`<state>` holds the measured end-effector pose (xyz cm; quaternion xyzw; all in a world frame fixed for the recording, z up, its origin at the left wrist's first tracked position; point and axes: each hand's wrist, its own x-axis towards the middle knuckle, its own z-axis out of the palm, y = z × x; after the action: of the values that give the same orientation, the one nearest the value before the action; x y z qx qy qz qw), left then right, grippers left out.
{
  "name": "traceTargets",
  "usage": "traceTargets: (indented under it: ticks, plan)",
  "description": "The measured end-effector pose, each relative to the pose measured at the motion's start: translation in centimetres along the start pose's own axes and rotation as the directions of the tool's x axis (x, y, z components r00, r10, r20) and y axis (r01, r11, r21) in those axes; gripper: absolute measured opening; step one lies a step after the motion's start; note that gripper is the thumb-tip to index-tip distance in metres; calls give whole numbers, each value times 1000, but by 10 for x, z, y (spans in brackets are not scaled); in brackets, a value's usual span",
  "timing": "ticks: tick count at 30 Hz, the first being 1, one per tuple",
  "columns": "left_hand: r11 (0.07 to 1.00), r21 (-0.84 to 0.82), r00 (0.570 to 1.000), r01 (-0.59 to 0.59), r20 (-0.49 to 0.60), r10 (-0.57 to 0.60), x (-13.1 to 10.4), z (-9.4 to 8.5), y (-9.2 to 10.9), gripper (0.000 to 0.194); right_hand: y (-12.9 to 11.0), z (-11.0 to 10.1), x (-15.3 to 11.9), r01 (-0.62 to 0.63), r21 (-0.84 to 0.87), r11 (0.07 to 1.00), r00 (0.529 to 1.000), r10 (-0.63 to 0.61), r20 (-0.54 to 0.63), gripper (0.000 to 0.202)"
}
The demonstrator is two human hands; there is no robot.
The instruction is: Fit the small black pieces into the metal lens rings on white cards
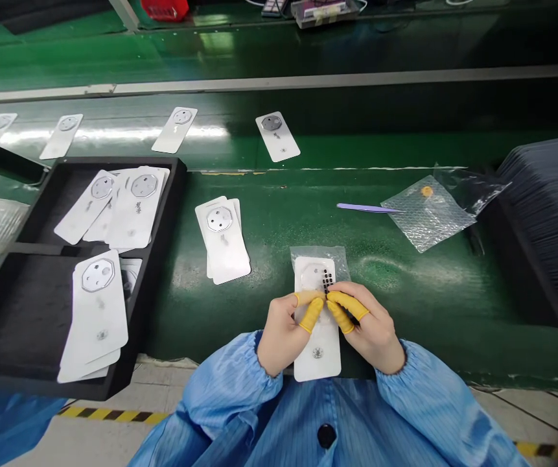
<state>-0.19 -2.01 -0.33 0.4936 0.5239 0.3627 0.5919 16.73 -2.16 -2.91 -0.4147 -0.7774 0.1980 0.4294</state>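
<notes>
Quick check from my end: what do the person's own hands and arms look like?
The left hand and right hand each wear yellow, rolled-edge finger cots over the thumb and a finger. Both arms are in loose, light-blue sleeves with fine darker stripes and gathered cuffs at the wrists. I see no lettering on the sleeves.

- A single view, worn on the person's head, facing forward and down.
- It looks over the coat at the bottom edge; left hand and right hand are near, below centre.
- The bench spans the middle, the rail farther off.
- Its wide field reaches from tray at left to stack at right.
</notes>
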Motion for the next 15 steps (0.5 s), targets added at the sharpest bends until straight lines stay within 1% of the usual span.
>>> traceTargets:
  ticks: [2, 5, 7, 9, 11, 13, 15]
  plan:
    - [997, 60, 999, -43, 10, 43, -1, -1, -3, 27, -1, 2, -1, -18, 6, 1000, 1000, 18, -19, 39]
    - [988, 122, 996, -94, 9, 94, -1, -1, -6, 26, -2, 5, -2, 33, -59, 998, 998, -36, -51, 44]
    - [979, 162, 992, -122, 3, 123, -1, 0, -7, 26, -3, 8, -1, 56, -94, 994, 997, -60, -44, 44]
    - [968, 207, 989, -142, -1, 145, -1, 1, -7, 26, -4, 11, 1, 12, -87, 996, 1000, -14, -22, 39]
    - [958, 248, 988, -145, -7, 152, 1, 3, -7, 26, -3, 12, 5, -69, -65, 995, 998, 69, 3, 29]
    - [955, 266, 990, -133, -4, 139, 3, 2, -7, 24, -2, 13, 8, -133, -55, 990, 991, 134, 18, 21]
    - [963, 250, 995, -97, -8, 102, 4, -4, -6, 23, 0, 13, 9, -157, -55, 986, 987, 159, 34, 17]
